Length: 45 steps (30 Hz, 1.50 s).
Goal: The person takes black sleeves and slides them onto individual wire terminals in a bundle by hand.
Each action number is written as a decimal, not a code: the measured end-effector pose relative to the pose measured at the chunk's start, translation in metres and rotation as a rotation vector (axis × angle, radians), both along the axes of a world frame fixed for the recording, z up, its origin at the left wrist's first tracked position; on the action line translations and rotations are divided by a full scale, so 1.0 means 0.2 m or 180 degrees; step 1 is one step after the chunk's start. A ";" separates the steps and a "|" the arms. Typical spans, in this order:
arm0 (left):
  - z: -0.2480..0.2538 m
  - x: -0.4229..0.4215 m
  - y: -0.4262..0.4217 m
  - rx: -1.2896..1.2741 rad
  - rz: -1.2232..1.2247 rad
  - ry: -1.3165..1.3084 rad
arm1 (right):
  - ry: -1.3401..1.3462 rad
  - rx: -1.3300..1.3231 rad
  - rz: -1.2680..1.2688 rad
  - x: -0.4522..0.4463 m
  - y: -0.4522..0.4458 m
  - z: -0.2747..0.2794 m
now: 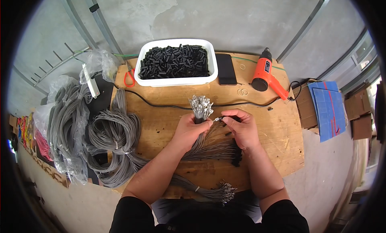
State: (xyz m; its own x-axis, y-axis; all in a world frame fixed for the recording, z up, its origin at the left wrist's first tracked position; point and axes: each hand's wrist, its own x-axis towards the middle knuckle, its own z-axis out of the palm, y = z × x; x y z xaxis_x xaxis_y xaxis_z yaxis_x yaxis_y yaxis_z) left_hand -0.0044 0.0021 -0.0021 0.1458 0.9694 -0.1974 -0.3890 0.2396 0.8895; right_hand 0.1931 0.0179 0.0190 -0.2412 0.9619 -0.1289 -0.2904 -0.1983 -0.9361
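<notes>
My left hand [188, 131] is closed around a bundle of grey wires [201, 108], whose silvery metal terminals fan out above the fist. One wire's terminal [218, 119] sticks out to the right, close to my left thumb. At that terminal, my right hand [243, 131] pinches a small black sleeve [231, 118] between thumb and finger. Whether the sleeve sits over the terminal is too small to tell. Below the hands, wires run right to a cluster of black-sleeved ends [236, 154]. Another tied wire bundle [201, 191] with bare terminals lies at the table's front edge.
A white tub [177, 83] full of black sleeves stands at the back, beside a black phone [227, 70]. An orange heat gun [263, 72], rubber bands [242, 92] and red-handled scissors [129, 78] lie around. A black cord [161, 106] crosses the wooden table. Coiled wires [114, 130] fill the left.
</notes>
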 end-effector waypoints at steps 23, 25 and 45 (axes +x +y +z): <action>0.03 -0.01 0.00 -0.0228 -0.0193 -0.0119 | -0.0662 0.0894 -0.0071 0.00 0.01 -0.03; 0.03 -0.01 0.00 -0.0226 -0.0189 -0.0112 | -0.0695 0.0912 -0.0057 0.00 0.01 -0.05; 0.02 -0.01 -0.01 0.0142 -0.0418 0.0230 | -0.0249 0.0381 -0.0118 0.02 0.01 -0.01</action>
State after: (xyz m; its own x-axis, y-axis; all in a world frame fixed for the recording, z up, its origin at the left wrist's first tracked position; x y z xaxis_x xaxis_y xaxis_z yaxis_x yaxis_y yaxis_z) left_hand -0.0055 0.0008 0.0024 0.2588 0.9510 -0.1691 -0.2914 0.2438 0.9250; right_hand 0.1971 0.0200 0.0170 -0.1989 0.9796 -0.0298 -0.2207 -0.0744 -0.9725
